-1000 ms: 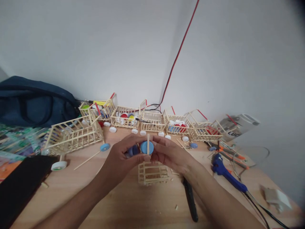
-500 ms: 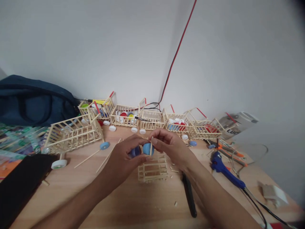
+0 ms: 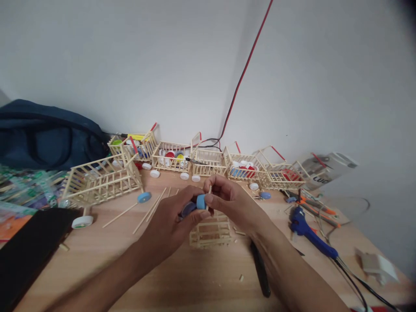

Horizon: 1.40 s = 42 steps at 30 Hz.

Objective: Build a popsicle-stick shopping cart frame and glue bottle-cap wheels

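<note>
My left hand (image 3: 173, 214) is closed around a light blue bottle cap (image 3: 200, 201) and a darker blue bottle cap (image 3: 188, 210). My right hand (image 3: 232, 201) pinches a short wooden stick (image 3: 209, 190) at the face of the light blue cap, and its thumb touches that cap. The fingers partly cover both the stick and the caps. Just below the hands, a small slatted frame of wooden sticks (image 3: 209, 236) lies on the table. Whether stick and cap are joined, I cannot tell.
Several wooden-stick carts stand along the wall, among them a large one (image 3: 104, 184) at left. A blue glue gun (image 3: 312, 236) lies to the right with its cable. A black-handled knife (image 3: 260, 268) rests near my right forearm. A black slab (image 3: 32, 255) lies left.
The light blue cap has turned from facing me to side-on, with the stick now on its right side. My right fingers have closed in nearer to it. The view has shifted slightly.
</note>
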Motion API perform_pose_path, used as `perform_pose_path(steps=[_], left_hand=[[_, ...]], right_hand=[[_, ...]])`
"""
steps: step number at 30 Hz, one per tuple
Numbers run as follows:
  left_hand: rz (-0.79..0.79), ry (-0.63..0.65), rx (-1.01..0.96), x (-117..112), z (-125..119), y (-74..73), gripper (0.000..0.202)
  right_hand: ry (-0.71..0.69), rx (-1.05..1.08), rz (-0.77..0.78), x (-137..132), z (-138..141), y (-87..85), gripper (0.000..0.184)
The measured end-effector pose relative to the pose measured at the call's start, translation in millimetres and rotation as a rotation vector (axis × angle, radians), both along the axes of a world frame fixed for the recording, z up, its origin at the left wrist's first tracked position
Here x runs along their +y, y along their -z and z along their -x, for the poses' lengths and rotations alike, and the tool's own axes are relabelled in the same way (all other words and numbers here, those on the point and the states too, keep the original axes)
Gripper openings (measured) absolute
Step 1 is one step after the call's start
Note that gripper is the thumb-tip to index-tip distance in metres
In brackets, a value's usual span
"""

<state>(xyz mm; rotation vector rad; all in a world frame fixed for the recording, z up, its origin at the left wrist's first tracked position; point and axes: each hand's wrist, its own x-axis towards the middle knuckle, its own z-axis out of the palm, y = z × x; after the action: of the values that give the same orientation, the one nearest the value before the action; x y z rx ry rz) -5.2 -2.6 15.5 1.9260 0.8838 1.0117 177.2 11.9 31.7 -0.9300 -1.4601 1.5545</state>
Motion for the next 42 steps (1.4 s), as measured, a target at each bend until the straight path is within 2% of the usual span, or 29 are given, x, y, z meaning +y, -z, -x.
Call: perform_pose_path(steps=[6,9,13,17,20,24,30,38,42], left_hand=[[0.021,-0.011,-0.028,2,3,-0.4,0.021],[0.157,0.010,-0.145,3,2,2.2,0.023],[0.382,0.102,-0.360,8,-1,8.5,0.030],[0.470,0.128,-0.482,12,-3,10.2,0.033],[0.503,0.144,-0.550,14,-3,9.7,0.036],[0.517,0.171,-0.589,16,-2,11.3,0.035],[0.534,0.120,-0.604,18,1,9.2,0.031],[0.575,0.053,-0.589,20,2,4.8,0.031],[0.571,0.051,-0.585,20,2,4.6,0.030]], right_hand=[[0.118,0.033,-0.098,-7,9,-8.4,0.036],[0.187,0.062,-0.141,-7,10,-11.7,0.035],[0.193,0.068,-0.137,-3,9,-12.4,0.027],[0.159,0.110,-0.139,0,5,-8.4,0.020],[0.171,0.113,-0.176,0,1,-5.8,0.016],[0.199,0.085,-0.157,0,-3,-5.1,0.021],[0.374,-0.031,-0.130,7,-19,-0.4,0.025],[0.451,-0.161,-0.149,1,-46,7.7,0.034],[0.486,-0.261,-0.222,-7,-57,10.8,0.036]])
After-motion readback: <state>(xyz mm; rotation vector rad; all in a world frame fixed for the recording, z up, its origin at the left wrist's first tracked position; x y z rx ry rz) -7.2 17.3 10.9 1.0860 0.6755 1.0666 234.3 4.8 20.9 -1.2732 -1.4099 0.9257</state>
